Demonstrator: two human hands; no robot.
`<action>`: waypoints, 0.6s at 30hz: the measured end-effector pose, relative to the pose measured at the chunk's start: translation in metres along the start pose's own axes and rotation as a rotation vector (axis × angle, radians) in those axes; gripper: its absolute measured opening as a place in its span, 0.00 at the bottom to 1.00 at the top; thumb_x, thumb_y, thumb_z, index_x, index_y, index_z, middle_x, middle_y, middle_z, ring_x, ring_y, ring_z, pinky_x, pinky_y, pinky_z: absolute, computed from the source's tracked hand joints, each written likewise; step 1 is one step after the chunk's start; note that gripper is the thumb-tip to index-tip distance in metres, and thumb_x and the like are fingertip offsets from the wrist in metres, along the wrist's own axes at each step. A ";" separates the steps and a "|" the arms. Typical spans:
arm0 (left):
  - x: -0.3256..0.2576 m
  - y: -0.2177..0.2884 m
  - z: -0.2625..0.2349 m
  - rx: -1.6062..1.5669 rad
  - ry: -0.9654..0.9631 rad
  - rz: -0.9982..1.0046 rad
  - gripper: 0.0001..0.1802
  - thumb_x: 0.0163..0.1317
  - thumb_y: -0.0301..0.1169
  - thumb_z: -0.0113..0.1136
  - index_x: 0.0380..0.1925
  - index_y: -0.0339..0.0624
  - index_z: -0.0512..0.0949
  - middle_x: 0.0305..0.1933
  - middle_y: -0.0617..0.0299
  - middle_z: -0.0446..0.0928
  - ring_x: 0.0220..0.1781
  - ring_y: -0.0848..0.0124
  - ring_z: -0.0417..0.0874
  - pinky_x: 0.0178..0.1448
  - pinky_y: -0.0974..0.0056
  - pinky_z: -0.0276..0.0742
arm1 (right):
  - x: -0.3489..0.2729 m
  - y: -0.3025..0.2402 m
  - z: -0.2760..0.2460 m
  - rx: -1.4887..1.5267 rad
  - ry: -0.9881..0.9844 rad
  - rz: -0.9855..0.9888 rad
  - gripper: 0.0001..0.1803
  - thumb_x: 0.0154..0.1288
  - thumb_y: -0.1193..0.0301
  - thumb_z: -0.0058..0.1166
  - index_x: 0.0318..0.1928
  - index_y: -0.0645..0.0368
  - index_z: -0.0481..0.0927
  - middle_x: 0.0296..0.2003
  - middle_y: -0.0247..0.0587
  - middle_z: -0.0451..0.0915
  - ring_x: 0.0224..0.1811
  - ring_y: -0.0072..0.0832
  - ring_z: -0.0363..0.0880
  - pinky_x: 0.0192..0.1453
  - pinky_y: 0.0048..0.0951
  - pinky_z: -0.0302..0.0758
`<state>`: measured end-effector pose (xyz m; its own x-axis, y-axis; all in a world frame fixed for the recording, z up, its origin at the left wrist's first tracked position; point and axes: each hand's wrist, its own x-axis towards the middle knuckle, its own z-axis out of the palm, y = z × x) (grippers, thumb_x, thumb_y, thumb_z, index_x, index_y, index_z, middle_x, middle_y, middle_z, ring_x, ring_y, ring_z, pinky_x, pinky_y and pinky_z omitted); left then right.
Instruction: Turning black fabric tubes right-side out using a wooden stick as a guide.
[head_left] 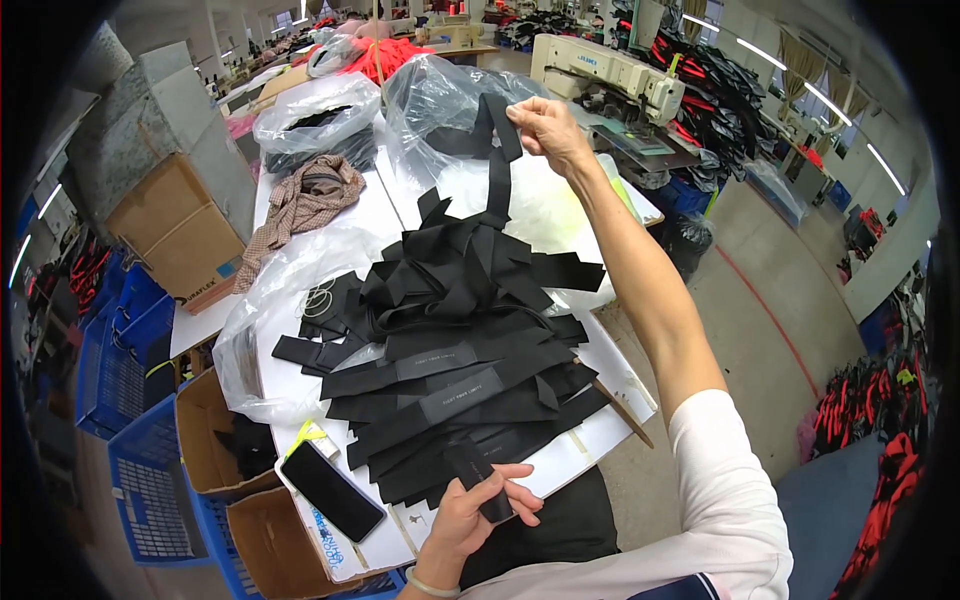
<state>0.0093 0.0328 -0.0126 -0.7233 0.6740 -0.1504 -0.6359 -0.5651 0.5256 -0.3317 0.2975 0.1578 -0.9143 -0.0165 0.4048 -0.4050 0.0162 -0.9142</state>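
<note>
My right hand (545,128) is stretched far forward, its fingers pinching a wide black elastic strap (499,180) that hangs in a loop down toward the heap. Close to my body, my left hand (468,518) grips a short black band (474,468) between thumb and fingers. Between the hands lies a tangled pile of black straps (450,270) on the white table (385,215). Nearer to me, black straps with printed grey patches (450,400) lie fanned in overlapping layers.
A phone (332,490) lies at the near left table edge. Clear plastic bags (420,95) and a checked cloth (305,200) are farther off. Cardboard boxes (215,430) and blue crates (155,490) stand left. A sewing machine (610,75) stands at the far right.
</note>
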 end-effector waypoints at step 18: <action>0.001 -0.012 0.003 -0.031 -0.015 -0.095 0.21 0.69 0.33 0.45 0.52 0.21 0.69 0.37 0.43 0.81 0.34 0.58 0.84 0.52 0.60 0.73 | -0.009 0.037 0.129 0.282 -0.301 0.294 0.07 0.64 0.70 0.56 0.33 0.60 0.75 0.23 0.38 0.78 0.10 0.11 0.60 0.15 0.16 0.52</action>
<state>0.0172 0.0416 -0.0167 -0.6554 0.7321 -0.1856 -0.7095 -0.5127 0.4834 -0.3369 0.1689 0.1175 -0.9295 -0.3397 0.1434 -0.0751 -0.2063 -0.9756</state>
